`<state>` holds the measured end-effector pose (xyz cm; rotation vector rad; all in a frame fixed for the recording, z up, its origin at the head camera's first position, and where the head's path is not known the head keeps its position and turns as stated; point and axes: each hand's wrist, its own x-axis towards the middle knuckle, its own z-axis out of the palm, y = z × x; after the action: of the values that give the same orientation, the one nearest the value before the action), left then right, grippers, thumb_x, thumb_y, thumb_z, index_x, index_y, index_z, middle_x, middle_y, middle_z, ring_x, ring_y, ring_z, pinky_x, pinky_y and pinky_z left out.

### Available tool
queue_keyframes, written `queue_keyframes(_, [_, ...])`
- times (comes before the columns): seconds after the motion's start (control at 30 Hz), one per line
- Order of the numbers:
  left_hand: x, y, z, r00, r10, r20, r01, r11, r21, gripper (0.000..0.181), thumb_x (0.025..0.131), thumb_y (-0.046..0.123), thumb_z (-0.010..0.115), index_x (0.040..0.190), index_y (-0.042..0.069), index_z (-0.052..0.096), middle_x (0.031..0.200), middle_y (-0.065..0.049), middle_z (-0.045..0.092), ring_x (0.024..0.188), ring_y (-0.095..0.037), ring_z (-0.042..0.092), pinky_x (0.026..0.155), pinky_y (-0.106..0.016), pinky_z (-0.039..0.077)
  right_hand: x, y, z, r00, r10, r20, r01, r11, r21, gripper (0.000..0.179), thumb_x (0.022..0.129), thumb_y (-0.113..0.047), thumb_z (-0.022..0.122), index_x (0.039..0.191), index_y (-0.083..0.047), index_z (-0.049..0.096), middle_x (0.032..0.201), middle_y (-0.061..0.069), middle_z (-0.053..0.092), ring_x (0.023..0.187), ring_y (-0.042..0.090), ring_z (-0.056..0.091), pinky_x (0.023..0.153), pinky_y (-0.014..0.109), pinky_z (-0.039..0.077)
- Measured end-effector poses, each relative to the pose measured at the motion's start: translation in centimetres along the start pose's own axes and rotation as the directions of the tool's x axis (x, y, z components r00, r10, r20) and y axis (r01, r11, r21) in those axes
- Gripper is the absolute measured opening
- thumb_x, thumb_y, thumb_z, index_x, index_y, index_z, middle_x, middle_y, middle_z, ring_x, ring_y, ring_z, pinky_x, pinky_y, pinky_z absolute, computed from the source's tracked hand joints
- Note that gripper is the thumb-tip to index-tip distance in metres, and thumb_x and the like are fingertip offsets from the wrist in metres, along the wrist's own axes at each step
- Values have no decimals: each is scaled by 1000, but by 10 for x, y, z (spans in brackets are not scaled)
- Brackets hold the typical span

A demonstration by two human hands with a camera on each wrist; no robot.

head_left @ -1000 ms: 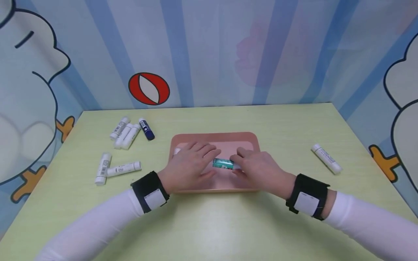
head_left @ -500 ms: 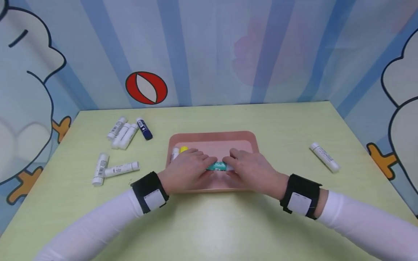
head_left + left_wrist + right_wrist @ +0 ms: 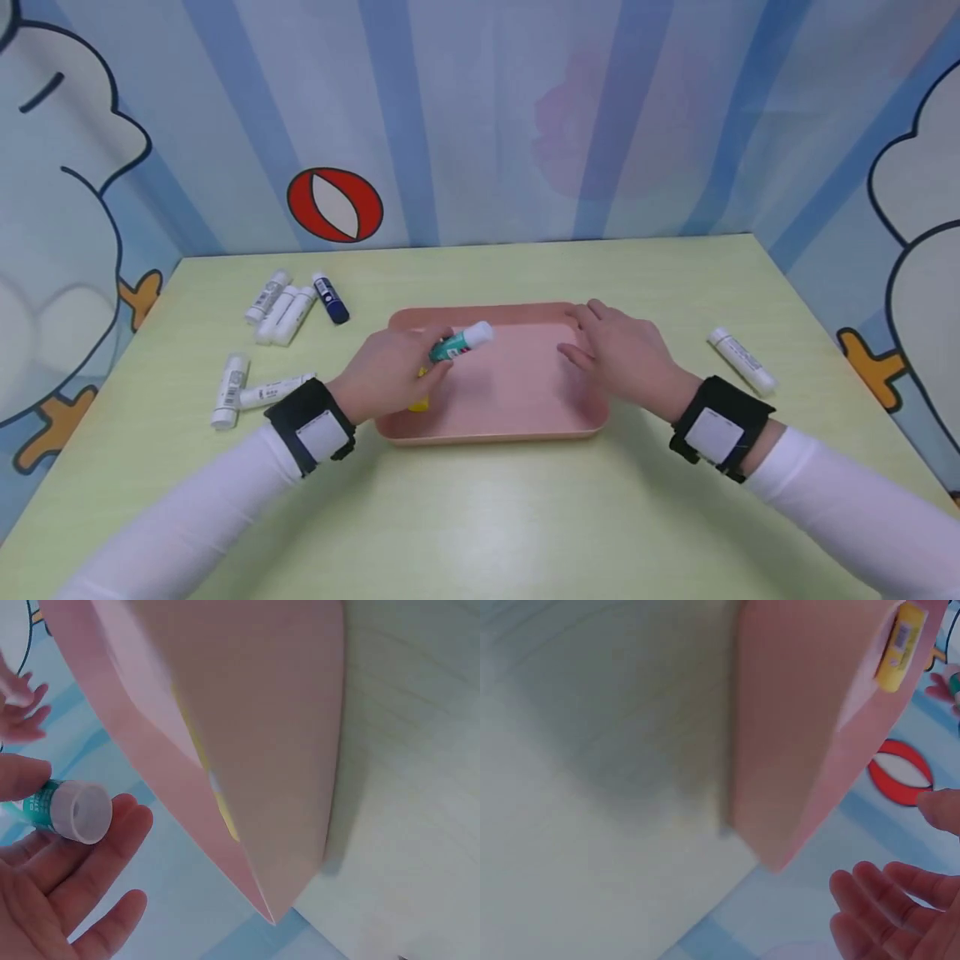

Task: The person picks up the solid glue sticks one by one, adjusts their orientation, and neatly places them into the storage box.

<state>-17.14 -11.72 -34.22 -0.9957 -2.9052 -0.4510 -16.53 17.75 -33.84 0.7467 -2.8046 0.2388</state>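
Note:
My left hand (image 3: 388,367) pinches a green glue stick (image 3: 454,344) with white ends between thumb and fingers, above the left part of the pink tray (image 3: 517,379). The stick is tilted, its far white end pointing up and right. In the left wrist view a hollow white end (image 3: 90,814) of it shows beside the fingertips. Partly hidden under that hand, a yellow glue stick (image 3: 901,649) lies in the tray. My right hand (image 3: 630,348) hovers over the tray's right edge, fingers loosely spread, holding nothing.
Left of the tray lie two white glue sticks, one upright-running (image 3: 230,390) and one crosswise (image 3: 273,392). Behind them are several white sticks (image 3: 279,308) and a navy one (image 3: 331,298). Another white stick (image 3: 742,361) lies at right. A patterned backdrop (image 3: 480,125) stands behind the table.
Both hands were at the green glue stick low in the tray. The right hand has let go and moved right; the left has lifted the stick and drawn it left.

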Motion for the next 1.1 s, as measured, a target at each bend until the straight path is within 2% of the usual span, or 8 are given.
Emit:
queue_keyframes(0.17, [-2, -5, -6, 997, -82, -8, 81, 993, -87, 48, 86, 31, 58, 129, 20, 40, 92, 4, 52, 63, -10, 51, 56, -24, 45, -5, 18, 7, 992, 127, 23, -128, 992, 9, 42, 85, -34, 59, 111, -2, 53, 87, 8, 56, 69, 18, 56, 44, 28, 41])
queue_keyframes(0.27, [-1, -7, -8, 996, -92, -16, 90, 994, -67, 46, 85, 30, 61, 126, 17, 45, 101, 1, 49, 77, -11, 49, 64, -26, 47, -7, 22, 11, 980, 192, 61, -193, 981, 18, 43, 84, -35, 60, 109, -1, 55, 81, 7, 57, 62, 16, 55, 43, 27, 40])
queue_keyframes(0.4, [1, -9, -7, 996, -93, -13, 92, 994, -63, 40, 83, 27, 64, 118, 13, 51, 101, -1, 49, 86, -14, 47, 74, -30, 47, -7, 24, 15, 947, 277, 164, -292, 954, 71, 47, 86, -38, 57, 111, 2, 54, 72, 4, 58, 54, 13, 52, 45, 27, 41])
queue_keyframes(0.5, [1, -10, -6, 996, -91, -7, 90, 991, -96, 43, 83, 23, 64, 123, 13, 49, 106, -2, 51, 91, -16, 47, 78, -32, 46, -7, 25, 20, 921, 315, 228, -349, 928, 128, 49, 87, -37, 54, 114, 4, 53, 68, 3, 59, 54, 13, 52, 46, 28, 41])
queue_keyframes(0.7, [4, -10, -3, 994, -106, -15, 102, 981, -165, 50, 84, 20, 63, 131, 16, 45, 111, -1, 52, 96, -15, 47, 83, -34, 44, -7, 26, 31, 903, 321, 286, -390, 890, 235, 39, 90, -26, 52, 115, 5, 51, 62, 3, 56, 50, 13, 51, 46, 27, 40])
queue_keyframes(0.87, [8, -10, -4, 988, -152, 8, 151, 972, -179, 49, 85, 22, 62, 130, 13, 44, 106, -1, 55, 88, -15, 50, 79, -33, 46, -5, 23, 31, 913, 291, 287, -376, 873, 310, 33, 91, -15, 50, 114, 8, 50, 67, 5, 57, 51, 12, 52, 47, 26, 42])
queue_keyframes(0.97, [10, -10, -6, 985, -170, 29, 173, 960, -221, 59, 84, 21, 63, 135, 16, 32, 98, -1, 55, 81, -13, 53, 73, -29, 48, -4, 22, 31, 914, 279, 294, -371, 868, 330, 31, 92, -12, 49, 114, 9, 50, 66, 6, 57, 50, 12, 53, 46, 26, 42])
queue_keyframes(1.1, [14, -10, -6, 992, -118, 46, 126, 957, -261, 71, 85, 16, 62, 141, 24, 19, 97, -3, 54, 81, -13, 52, 70, -27, 48, -3, 22, 31, 909, 277, 312, -379, 861, 340, 30, 92, -11, 48, 114, 9, 50, 66, 6, 57, 50, 13, 53, 46, 26, 42])
